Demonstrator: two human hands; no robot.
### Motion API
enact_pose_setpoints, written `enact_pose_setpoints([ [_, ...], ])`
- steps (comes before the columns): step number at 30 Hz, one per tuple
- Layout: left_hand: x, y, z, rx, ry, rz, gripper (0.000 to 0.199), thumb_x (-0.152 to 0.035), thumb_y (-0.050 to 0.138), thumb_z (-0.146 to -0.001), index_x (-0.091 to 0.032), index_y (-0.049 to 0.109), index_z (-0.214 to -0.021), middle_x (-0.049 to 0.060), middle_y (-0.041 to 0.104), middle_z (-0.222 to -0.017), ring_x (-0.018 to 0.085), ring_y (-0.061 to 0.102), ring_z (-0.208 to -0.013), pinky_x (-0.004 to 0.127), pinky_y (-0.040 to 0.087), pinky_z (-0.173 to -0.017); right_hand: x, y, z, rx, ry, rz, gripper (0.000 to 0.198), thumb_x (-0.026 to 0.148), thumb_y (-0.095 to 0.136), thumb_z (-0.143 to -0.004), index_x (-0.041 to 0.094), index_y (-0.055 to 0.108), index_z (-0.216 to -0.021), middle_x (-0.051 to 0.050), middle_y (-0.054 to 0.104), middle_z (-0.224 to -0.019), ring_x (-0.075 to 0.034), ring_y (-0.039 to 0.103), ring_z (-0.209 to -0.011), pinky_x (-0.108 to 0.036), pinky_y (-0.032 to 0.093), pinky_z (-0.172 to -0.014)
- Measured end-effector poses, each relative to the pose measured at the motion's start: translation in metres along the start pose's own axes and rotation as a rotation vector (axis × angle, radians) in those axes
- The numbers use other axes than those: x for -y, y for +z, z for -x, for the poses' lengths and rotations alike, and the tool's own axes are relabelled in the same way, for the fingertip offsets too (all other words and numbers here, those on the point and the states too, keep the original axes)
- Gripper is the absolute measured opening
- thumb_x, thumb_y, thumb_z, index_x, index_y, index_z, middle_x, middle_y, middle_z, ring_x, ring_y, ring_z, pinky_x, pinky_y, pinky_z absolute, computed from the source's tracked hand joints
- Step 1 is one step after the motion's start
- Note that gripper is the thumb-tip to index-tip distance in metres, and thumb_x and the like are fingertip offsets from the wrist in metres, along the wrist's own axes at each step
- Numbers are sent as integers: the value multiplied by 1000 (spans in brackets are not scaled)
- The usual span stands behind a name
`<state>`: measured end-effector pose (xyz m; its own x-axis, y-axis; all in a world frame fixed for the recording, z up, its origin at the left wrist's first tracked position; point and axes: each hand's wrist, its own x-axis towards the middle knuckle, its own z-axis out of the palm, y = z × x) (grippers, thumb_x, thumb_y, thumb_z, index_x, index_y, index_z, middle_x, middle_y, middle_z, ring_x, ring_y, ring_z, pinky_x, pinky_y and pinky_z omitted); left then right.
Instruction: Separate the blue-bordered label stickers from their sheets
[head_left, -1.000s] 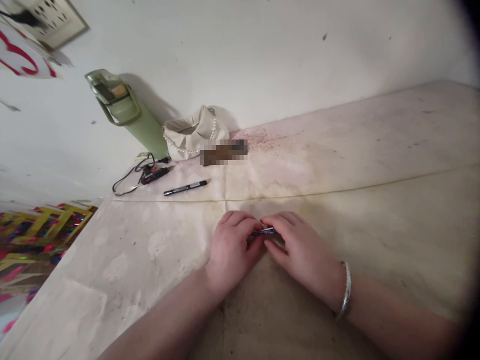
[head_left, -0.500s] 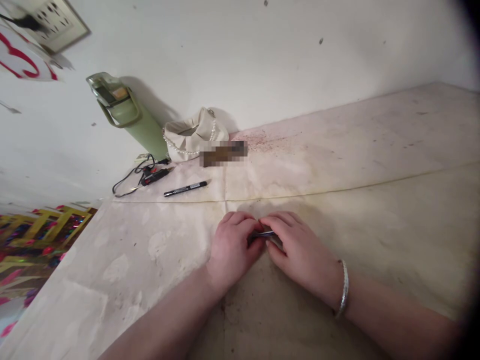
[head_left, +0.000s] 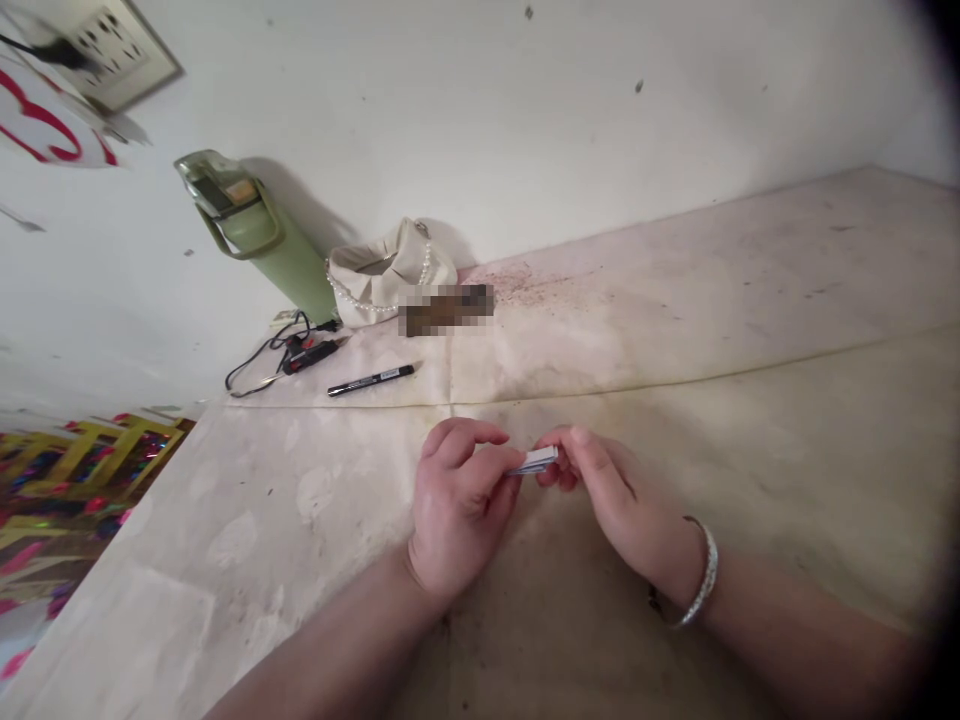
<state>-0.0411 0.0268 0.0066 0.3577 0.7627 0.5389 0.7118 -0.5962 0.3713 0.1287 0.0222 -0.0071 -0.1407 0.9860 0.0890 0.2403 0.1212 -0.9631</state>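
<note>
Above the table in the middle of the view, my left hand (head_left: pixel 465 490) pinches a small flat piece of white folded paper (head_left: pixel 538 459) between thumb and fingers. The layered right end of the paper sticks out from that pinch. My right hand (head_left: pixel 600 480), with a silver bangle at the wrist, has its fingers curled around this free end. Its thumb is raised off the paper, and part of its grip is hidden. Behind the hands, a black marker pen (head_left: pixel 371 380) lies on the table.
At the back left stand a green water bottle (head_left: pixel 289 255) and a cream bag (head_left: pixel 390 265) with a pearl strap. A black glue gun (head_left: pixel 311 355) with its cord lies nearby, beside a blurred-out brown item (head_left: pixel 442 312). A wall socket (head_left: pixel 120 45) and yellow racks (head_left: pixel 90 450) are at left.
The paper, mostly covered by both hands before, now shows its white face. My right hand has turned, thumb up, and drawn slightly back. My left hand keeps its pinch.
</note>
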Motion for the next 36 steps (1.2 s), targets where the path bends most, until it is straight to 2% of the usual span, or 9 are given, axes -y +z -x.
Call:
enact_pose_setpoints([
  [5,-2,0,0,10,31,-1,19,-7,58,-76,-22,63,-86,5,62,-93,20,57,-89,36,48,-78,6,1,-3,134,27,200,22,34,45,-88,21,52,-71,4,51,-58,-13,48,-53,-25,38,-48],
  [8,-2,2,-1,53,-10,8,27,-5,58,-73,-22,61,-93,5,63,-96,21,57,-90,38,49,-79,4,3,-4,132,48,231,12,27,46,-84,21,55,-78,4,52,-60,-13,49,-54,-25,37,-48],
  [13,2,7,2,105,-134,77,51,0,47,-70,-21,52,-116,6,62,-108,21,57,-101,40,48,-86,1,5,-4,113,57,217,15,27,43,-86,21,57,-87,2,57,-66,-15,53,-58,-28,41,-53],
  [18,9,10,5,106,-405,320,30,-11,40,-88,-20,59,-108,3,68,-95,15,63,-84,29,52,-74,2,5,-4,79,78,211,15,28,44,-87,21,57,-89,1,59,-67,-16,54,-58,-28,42,-52],
  [20,8,9,4,138,-438,381,25,-20,42,-91,-20,59,-109,2,68,-89,14,63,-77,26,51,-68,2,6,-4,80,72,216,16,28,44,-87,21,57,-91,0,61,-71,-16,56,-61,-29,43,-54],
  [24,4,8,3,229,-408,360,17,-24,52,-88,-21,61,-102,0,67,-81,13,61,-70,24,48,-62,-3,9,-3,119,52,233,18,27,43,-87,21,59,-92,-1,62,-72,-17,57,-65,-31,46,-60],
  [26,2,7,2,210,-393,312,14,-19,53,-86,-22,62,-97,-1,67,-82,13,61,-71,24,48,-63,-5,11,-2,102,66,200,18,28,43,-87,21,58,-95,-1,63,-75,-17,58,-65,-31,47,-61],
  [30,4,6,1,100,-252,159,15,-12,55,-82,-21,62,-92,0,67,-87,15,60,-82,29,47,-74,-6,12,-1,-74,68,106,26,32,46,-85,20,54,-106,-7,62,-102,-19,60,-85,-34,51,-72],
  [36,8,10,-2,211,-214,34,10,-13,61,-78,-21,63,-84,1,65,-93,18,56,-90,34,45,-81,-8,9,-3,-249,22,243,32,33,41,-86,16,52,-111,-13,60,-114,-25,56,-106,-44,48,-90],
])
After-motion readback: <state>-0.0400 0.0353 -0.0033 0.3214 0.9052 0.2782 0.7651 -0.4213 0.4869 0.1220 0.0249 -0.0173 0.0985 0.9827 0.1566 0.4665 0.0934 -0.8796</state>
